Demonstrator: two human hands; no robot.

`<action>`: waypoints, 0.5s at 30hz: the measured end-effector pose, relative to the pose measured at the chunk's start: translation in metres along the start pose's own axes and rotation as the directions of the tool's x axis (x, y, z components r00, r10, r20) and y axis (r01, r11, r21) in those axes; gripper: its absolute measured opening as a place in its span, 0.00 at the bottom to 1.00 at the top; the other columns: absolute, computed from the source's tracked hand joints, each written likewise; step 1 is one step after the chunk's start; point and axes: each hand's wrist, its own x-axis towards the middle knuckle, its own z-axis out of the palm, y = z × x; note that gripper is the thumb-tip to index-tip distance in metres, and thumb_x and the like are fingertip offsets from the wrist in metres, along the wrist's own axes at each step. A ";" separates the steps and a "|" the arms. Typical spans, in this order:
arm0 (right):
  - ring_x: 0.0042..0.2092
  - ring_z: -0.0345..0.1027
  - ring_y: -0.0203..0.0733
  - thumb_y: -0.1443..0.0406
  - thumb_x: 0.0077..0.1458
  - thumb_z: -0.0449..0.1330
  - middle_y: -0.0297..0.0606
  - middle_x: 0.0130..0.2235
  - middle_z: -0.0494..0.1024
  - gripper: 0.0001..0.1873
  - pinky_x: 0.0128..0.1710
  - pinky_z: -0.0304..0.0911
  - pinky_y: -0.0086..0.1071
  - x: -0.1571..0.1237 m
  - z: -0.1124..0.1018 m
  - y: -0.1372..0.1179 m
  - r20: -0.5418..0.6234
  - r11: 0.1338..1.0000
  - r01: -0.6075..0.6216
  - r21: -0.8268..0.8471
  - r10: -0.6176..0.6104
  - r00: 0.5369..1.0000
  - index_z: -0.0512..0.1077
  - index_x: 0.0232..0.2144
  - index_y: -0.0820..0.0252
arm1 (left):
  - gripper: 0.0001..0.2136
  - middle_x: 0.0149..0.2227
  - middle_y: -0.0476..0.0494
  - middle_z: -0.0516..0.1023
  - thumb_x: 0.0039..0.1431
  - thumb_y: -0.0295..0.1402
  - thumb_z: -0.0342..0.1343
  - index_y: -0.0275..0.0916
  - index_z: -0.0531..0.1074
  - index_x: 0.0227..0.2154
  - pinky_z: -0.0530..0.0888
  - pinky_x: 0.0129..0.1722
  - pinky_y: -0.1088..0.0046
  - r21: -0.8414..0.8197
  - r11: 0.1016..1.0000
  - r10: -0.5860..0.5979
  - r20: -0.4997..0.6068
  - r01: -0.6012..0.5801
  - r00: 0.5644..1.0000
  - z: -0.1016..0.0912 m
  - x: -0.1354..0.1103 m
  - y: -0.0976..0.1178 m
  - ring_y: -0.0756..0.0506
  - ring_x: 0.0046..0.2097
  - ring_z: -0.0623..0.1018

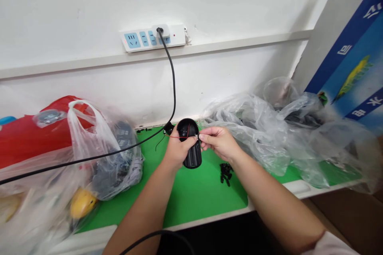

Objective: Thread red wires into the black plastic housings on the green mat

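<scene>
My left hand [176,149] is closed around the left side of a black plastic housing [193,157], its thumb laid across the front. The housing has a round hollow top and a ribbed lower part. A thin red wire [179,137] runs over the hollow. At the housing's right edge my right hand [220,141] pinches with thumb and forefinger, beside a tiny pale piece near the left thumb's tip. What exactly sits in that pinch is too small to make out. Below the right wrist, a small pile of black parts [226,173] lies on the green mat [206,203].
Clear plastic bags [254,127] are heaped at the right, before a blue printed box [353,67]. More bags with dark parts [119,159] crowd the left, near a yellow object [83,203]. A black cable [173,83] hangs from a wall power strip [179,36] and crosses left.
</scene>
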 end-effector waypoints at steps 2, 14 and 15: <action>0.22 0.68 0.34 0.58 0.41 0.70 0.33 0.21 0.75 0.16 0.24 0.65 0.30 0.000 0.001 0.002 0.011 0.996 0.037 -0.080 -0.036 0.999 0.76 0.29 0.63 | 0.20 0.27 0.52 0.71 0.43 0.29 0.63 0.39 0.63 0.40 0.76 0.23 0.66 0.020 1.000 0.008 -0.008 -0.008 1.000 -0.001 0.001 -0.001 0.48 0.22 0.75; 0.42 0.68 0.44 0.64 0.63 0.47 0.45 0.40 0.74 0.16 0.43 0.65 0.40 -0.013 0.020 0.011 0.275 0.470 0.501 -0.727 -0.469 0.839 0.70 0.47 0.63 | 0.18 0.31 0.49 0.73 0.42 0.28 0.60 0.36 0.70 0.39 0.72 0.35 0.72 0.258 0.941 0.243 -0.062 -0.219 0.968 -0.014 0.012 -0.008 0.51 0.30 0.71; 0.43 0.68 0.45 0.65 0.62 0.47 0.47 0.41 0.74 0.17 0.44 0.65 0.41 -0.013 0.020 0.012 0.274 0.453 0.493 -0.743 -0.467 0.841 0.69 0.49 0.64 | 0.18 0.31 0.48 0.73 0.41 0.28 0.60 0.36 0.70 0.39 0.72 0.35 0.72 0.262 0.938 0.251 -0.061 -0.227 0.966 -0.014 0.012 -0.008 0.50 0.30 0.72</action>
